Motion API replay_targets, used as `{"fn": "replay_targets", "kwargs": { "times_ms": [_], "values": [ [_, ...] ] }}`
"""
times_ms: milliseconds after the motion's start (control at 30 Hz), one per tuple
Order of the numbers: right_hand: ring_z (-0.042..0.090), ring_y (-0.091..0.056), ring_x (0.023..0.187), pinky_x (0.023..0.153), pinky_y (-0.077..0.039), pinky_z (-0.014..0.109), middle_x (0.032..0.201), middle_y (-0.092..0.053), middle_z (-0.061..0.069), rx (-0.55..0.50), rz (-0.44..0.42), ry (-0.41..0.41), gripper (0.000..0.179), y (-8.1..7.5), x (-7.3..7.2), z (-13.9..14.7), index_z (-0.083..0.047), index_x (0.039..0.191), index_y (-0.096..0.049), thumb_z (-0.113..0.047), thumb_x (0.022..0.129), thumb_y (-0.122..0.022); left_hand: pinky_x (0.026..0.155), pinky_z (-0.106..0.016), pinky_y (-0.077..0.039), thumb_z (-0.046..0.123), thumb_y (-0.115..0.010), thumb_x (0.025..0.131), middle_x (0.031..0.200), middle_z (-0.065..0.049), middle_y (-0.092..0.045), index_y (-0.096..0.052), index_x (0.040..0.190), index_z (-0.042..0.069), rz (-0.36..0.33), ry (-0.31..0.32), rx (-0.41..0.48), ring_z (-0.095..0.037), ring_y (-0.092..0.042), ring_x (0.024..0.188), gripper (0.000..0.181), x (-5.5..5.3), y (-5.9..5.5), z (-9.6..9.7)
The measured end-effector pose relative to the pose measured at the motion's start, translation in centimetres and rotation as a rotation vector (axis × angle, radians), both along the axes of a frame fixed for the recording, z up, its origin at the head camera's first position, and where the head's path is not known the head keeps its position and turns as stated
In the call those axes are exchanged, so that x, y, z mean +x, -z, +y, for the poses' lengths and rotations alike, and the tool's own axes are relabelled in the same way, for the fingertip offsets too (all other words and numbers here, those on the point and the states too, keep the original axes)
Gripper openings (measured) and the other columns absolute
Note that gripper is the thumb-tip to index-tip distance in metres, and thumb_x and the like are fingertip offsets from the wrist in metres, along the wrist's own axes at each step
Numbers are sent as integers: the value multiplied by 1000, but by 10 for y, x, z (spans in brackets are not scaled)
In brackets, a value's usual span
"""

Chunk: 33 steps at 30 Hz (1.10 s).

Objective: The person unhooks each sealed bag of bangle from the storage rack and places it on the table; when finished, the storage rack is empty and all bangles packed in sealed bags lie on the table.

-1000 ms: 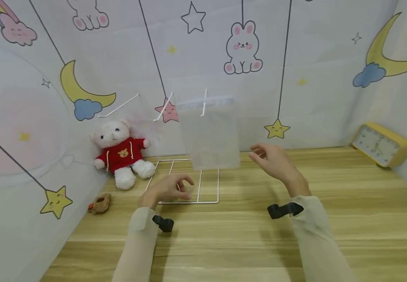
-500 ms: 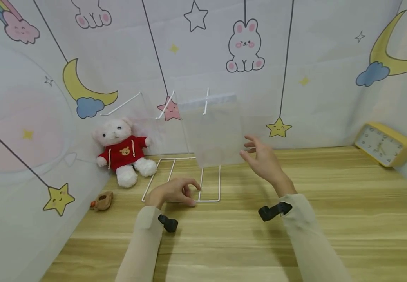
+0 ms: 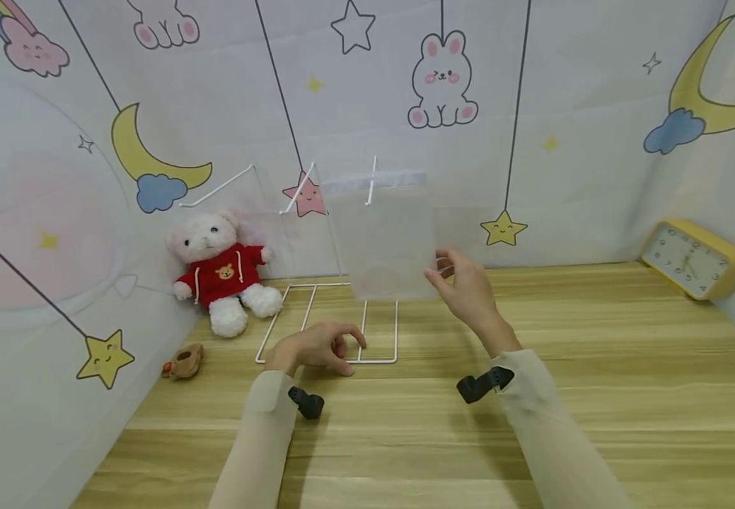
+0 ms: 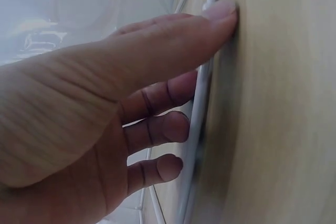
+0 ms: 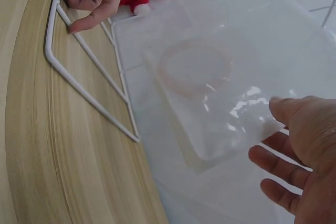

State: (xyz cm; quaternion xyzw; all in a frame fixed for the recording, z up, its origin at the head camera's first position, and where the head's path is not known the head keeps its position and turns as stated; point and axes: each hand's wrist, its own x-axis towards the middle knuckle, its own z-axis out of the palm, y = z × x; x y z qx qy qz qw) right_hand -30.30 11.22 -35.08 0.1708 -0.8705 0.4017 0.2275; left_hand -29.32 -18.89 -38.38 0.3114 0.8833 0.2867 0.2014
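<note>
The left hand (image 3: 313, 346) straddles the front bar of the white rack (image 3: 396, 332) with loosely bent, parted fingers, while the right hand's (image 3: 469, 293) fingers – slightly apart – bracket the edge of the clear bag (image 3: 399, 244) just left of them, pinched or not I cannot tell

White metal wire rack (image 3: 396, 332): base partly hidden by left hand (image 3: 311, 347) and translucent rectangular plastic bag (image 3: 389, 244). Pink-pawed white animal print (image 3: 166, 28): head cropped. Rounded brown object (image 3: 187, 361): too small to identify.
</note>
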Motion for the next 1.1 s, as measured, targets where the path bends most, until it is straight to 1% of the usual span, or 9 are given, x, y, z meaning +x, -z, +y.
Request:
{"fn": "replay_targets", "kwargs": {
  "times_ms": [100,200,333,533,733,867,1100],
  "values": [
    [30,-67,89,78,-52,47,103,-69,16,-4,16,15,30,0,0,-2,0,115,-63,-23,97,-68,66,-25,-41,8,-81,84,76,-1,-56,-62,119,10,7,11,-7,-10,-50,68,40,-1,1,1],
    [30,-67,86,76,-53,45,99,-69,16,-14,29,24,29,-1,2,-3,1,111,-64,-23,96,-70,67,-26,-41,9,-80,86,75,-1,-56,-62,119,11,31,21,-19,-9,-50,68,37,-2,1,1],
    [29,-66,83,74,-52,44,95,-69,15,-53,44,42,26,-3,3,-5,1,106,-66,-22,95,-72,68,-27,-41,11,-78,88,75,1,-56,-63,119,14,53,12,-45,-8,-49,67,35,-3,1,1],
    [29,-65,82,72,-50,42,92,-69,15,-108,58,61,20,-5,4,-6,0,97,-68,-19,94,-72,66,-27,-42,12,-78,88,74,1,-57,-64,118,14,68,13,-52,-9,-50,66,34,-3,2,1],
    [29,-63,82,71,-47,39,91,-68,15,-124,64,68,18,-5,4,-6,0,95,-67,-17,94,-72,66,-27,-42,11,-79,87,75,0,-57,-65,117,14,61,-2,-49,-10,-50,66,33,-1,1,2],
    [28,-61,81,71,-45,38,89,-68,15,-129,70,80,17,-6,4,-6,1,95,-68,-16,95,-71,66,-27,-42,11,-79,87,75,0,-57,-65,117,14,61,-3,-48,-10,-51,67,33,0,0,3],
    [28,-60,83,74,-48,39,91,-66,15,-164,53,94,17,-9,5,-3,2,97,-70,-15,96,-69,66,-27,-42,12,-78,88,76,0,-58,-64,118,14,62,0,-60,-10,-51,67,33,-1,-1,2]
  ]
}}
